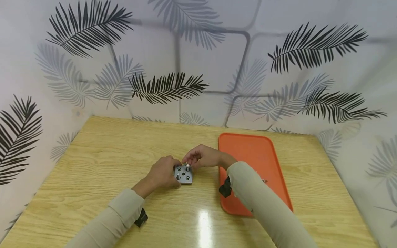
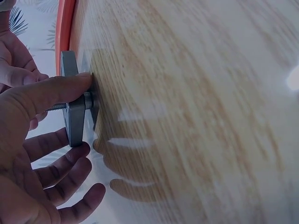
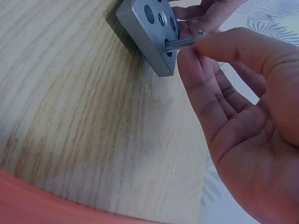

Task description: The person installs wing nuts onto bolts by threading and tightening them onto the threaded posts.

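A small grey metal plate (image 1: 183,174) with several holes is held just over the tabletop by my left hand (image 1: 164,172), thumb on one edge and fingers at the opposite one. One bolt (image 2: 88,100) passes through it, its head on the underside and its thread sticking out above. My right hand (image 1: 203,156) pinches a threaded screw (image 3: 180,44) between thumb and index finger, at a corner hole of the plate. Those fingertips cover most of the screw's outer end. A small shiny bit shows past the thumb; I cannot tell what it is.
An orange tray (image 1: 251,148) lies right of the plate, partly under my right forearm. A small metal piece (image 1: 264,181) sits in it beside the sleeve. The wooden table (image 1: 124,148) meets a leaf-patterned wall covering (image 1: 211,69) at the back.
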A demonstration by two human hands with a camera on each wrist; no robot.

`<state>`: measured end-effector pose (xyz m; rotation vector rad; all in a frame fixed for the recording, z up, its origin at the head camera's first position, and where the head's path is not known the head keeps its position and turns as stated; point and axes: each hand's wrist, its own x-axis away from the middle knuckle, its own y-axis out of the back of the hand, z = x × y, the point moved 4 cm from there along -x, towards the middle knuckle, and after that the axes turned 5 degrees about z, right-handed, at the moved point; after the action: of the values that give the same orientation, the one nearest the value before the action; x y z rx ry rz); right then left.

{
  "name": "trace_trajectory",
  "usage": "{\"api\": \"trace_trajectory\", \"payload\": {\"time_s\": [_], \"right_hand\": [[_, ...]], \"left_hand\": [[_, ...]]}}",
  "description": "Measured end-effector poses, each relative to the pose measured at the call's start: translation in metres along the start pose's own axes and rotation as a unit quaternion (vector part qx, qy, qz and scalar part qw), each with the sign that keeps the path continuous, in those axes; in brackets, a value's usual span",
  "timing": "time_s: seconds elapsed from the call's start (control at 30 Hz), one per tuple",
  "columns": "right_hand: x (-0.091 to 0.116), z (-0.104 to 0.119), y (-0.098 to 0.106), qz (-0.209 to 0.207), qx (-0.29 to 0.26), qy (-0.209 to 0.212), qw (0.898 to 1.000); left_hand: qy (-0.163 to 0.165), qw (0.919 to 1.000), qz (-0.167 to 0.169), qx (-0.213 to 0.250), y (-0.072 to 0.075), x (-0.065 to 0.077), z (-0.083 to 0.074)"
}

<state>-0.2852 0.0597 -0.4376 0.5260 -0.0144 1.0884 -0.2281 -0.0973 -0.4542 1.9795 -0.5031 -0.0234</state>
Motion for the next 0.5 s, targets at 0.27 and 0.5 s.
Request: {"api": "trace_trajectory", "payload": {"time_s": [0.27, 0.5], "right_hand": [[0.0024, 0.0018, -0.0005, -0.018, -0.012, -0.013, 1.000], [0.0041, -0.0032, -0.0038, -0.044, -0.027, -0.031, 0.998]], "left_hand": [[-0.004, 1.0000, -0.001, 0.000, 0.0018, -0.0013, -0.0007], [0.003, 1.0000, 0.008, 0.002, -0.0007, -0.0028, 0.0000]]}}
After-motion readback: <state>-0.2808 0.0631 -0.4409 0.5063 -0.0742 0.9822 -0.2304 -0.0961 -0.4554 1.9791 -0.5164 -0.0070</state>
